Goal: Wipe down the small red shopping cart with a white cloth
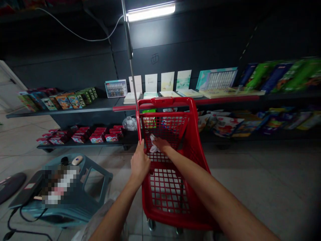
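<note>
A red plastic shopping cart [200, 150] with a latticed basket stands in front of me. My left hand [140, 162] is closed around its left edge, thumb pointing up along the red frame. My right hand [162, 145] reaches inside the basket and holds a crumpled white cloth [153, 147] against the latticed panel. Whether the cloth is fabric or paper I cannot tell. A thin metal pole [132, 70] rises from near the cart's left upper corner.
Behind the cart runs a dark shelf [100, 107] with books, boxes and snack bags [227, 124]. To the left stands a blue-grey plastic stool [100, 174] carrying a white computer mouse [77, 160] and a dark device with cables. A lit tube lamp [151, 12] hangs above.
</note>
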A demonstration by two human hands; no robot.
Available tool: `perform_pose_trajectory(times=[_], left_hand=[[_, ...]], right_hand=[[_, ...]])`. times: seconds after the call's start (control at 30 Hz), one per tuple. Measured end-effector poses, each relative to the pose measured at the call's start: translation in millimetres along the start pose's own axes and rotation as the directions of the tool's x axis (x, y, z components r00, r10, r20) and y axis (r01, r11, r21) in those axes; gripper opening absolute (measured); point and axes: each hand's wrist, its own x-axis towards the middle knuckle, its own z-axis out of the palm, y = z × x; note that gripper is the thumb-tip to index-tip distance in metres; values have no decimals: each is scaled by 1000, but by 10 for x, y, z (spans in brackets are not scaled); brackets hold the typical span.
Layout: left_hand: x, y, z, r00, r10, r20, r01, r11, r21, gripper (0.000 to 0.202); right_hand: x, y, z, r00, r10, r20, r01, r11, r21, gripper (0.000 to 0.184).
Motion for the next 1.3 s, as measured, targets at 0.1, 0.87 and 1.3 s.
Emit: perform_pose_trajectory(times=[0.1,0.87,1.3], left_hand=[[-25,32,-6,1000,9,-12,-9,1000,12,69],[-63,149,47,1000,-16,-17,17,996,82,72],[-84,141,97,1000,29,-8,-28,996,87,74]], right_hand=[[116,198,-465,975,-24,-219,16,999,-41,36],[-21,590,-393,807,326,-493,-278,945,171,39],[-327,756,231,663,714,-226,-638,696,328,42]])
